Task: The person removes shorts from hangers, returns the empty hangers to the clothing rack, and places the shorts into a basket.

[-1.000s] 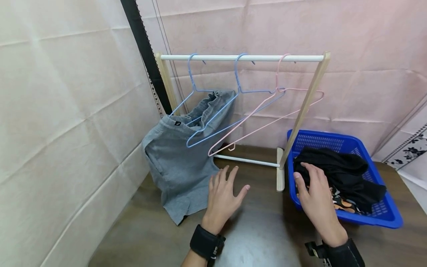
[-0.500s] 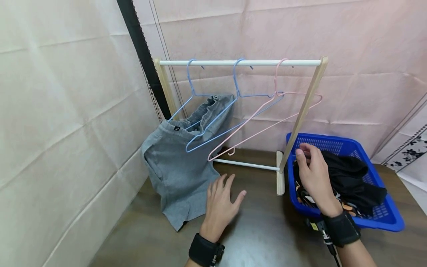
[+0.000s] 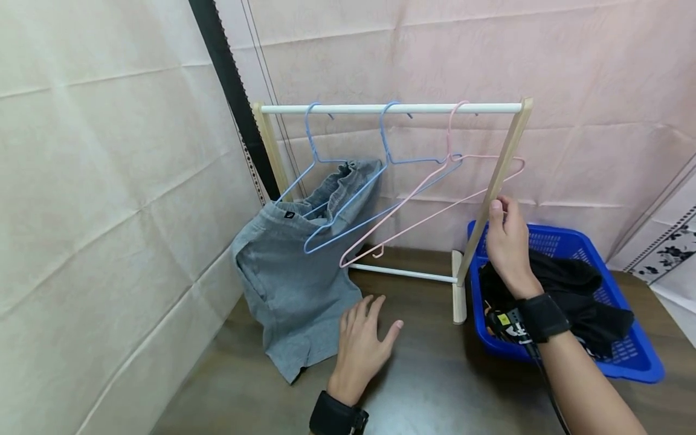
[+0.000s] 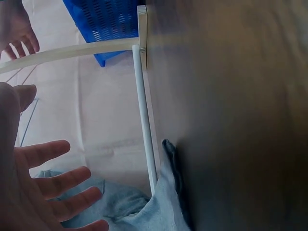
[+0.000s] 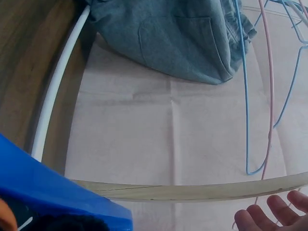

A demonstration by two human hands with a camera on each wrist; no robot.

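My left hand (image 3: 361,350) hovers over the table with spread fingers, close to the hem of the grey-blue shorts (image 3: 299,290). The shorts hang by their waistband from the left blue hanger (image 3: 310,136). Beside them, a second blue hanger (image 3: 383,136) and a pink hanger (image 3: 449,136) hang bare from the rack's white bar (image 3: 353,109). My right hand (image 3: 507,248) is raised at the rack's right wooden post (image 3: 502,157), holding nothing. In the right wrist view its loosely bent fingers (image 5: 281,211) appear just beside that post, near the pink hanger's end.
Under my right forearm stands a blue plastic basket (image 3: 647,359), holding a black garment (image 3: 579,296) and a patterned cloth. Its left side meets the rack's right foot (image 3: 459,302). Pale cloth walls (image 3: 130,241) enclose the table (image 3: 435,374) at the left and back.
My right hand has moved up and forward from over the basket to the rack's right post, its fingers less spread. My left hand has stayed nearly still.
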